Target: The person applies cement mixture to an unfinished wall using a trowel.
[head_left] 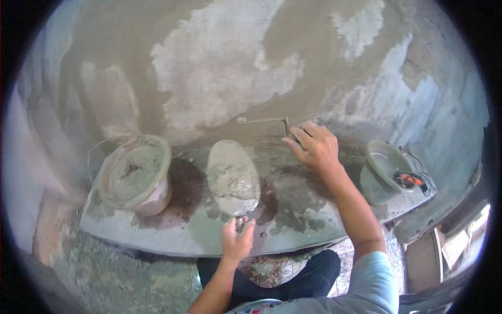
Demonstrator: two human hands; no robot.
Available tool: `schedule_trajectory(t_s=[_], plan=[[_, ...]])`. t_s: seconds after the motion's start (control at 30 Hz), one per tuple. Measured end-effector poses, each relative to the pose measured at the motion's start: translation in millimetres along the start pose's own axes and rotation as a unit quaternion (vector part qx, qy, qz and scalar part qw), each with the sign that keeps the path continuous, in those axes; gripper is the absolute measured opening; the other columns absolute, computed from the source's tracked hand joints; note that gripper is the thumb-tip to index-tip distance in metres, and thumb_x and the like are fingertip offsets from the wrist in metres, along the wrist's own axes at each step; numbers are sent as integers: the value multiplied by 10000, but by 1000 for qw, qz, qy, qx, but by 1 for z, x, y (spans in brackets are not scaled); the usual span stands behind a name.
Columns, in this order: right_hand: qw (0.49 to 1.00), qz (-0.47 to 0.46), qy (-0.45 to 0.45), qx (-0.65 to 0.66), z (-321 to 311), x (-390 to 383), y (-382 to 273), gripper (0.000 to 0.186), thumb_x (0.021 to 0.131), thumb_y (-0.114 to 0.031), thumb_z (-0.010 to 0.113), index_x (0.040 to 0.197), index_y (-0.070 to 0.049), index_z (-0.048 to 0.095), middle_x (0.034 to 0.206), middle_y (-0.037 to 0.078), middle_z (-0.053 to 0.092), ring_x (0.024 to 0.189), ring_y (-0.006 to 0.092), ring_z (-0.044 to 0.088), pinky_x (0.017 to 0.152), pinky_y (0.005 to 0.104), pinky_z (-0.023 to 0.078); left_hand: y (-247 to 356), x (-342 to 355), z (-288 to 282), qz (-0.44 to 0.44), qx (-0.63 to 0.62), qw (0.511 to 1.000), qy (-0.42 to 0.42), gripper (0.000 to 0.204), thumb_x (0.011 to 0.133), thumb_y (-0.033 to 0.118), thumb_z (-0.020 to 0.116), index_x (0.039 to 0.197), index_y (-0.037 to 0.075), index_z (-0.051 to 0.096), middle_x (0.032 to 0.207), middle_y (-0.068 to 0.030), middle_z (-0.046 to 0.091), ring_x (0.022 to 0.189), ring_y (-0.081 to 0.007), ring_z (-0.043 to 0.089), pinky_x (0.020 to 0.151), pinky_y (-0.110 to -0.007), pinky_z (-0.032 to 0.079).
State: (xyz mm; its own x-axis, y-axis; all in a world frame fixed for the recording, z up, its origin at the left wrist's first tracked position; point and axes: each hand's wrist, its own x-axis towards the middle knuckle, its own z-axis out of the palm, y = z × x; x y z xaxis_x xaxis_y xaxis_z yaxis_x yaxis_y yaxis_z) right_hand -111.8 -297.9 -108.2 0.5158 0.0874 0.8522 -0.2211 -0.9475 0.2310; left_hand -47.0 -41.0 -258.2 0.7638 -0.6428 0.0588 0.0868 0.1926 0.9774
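My left hand [238, 239] is closed round the short handle of an oval mortar board [234, 175], which carries a smear of wet grey plaster [232, 182]. Farther off, my right hand [316, 145] grips a plastering trowel [266, 120] by its handle. The trowel's thin blade is seen nearly edge-on, pointing left, close to the lower part of the wall [222, 63]. Whether the blade touches the wall I cannot tell. Dark, damp-looking plaster covers parts of this wall around paler patches.
On the stained slab [293, 230] stands a bucket [157, 199] of grey mix at the left. A second bucket [376, 180] is at the right, with an orange-and-black tool [410, 179] and a dark cord at its rim. My legs [308, 275] are below the slab's front edge.
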Motion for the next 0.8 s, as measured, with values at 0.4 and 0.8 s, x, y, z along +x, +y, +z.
schedule_trajectory(t_s=[0.4, 0.8], plan=[[968, 245, -50, 16, 63, -68, 111, 314, 924, -378, 657, 962, -72, 718, 982, 121, 700, 915, 364, 670, 752, 459, 533, 1, 3, 2, 21, -25, 999, -16, 142, 922, 83, 614, 883, 35, 486, 536, -1, 482, 389, -82, 446, 359, -265, 347], [963, 194, -179, 50, 70, -83, 117, 332, 926, -403, 642, 986, -86, 720, 980, 138, 682, 938, 393, 653, 769, 482, 523, -5, 4, -3, 25, -4, 1000, -11, 129, 928, 77, 620, 906, 46, 496, 545, -3, 497, 393, -79, 449, 363, -262, 344]])
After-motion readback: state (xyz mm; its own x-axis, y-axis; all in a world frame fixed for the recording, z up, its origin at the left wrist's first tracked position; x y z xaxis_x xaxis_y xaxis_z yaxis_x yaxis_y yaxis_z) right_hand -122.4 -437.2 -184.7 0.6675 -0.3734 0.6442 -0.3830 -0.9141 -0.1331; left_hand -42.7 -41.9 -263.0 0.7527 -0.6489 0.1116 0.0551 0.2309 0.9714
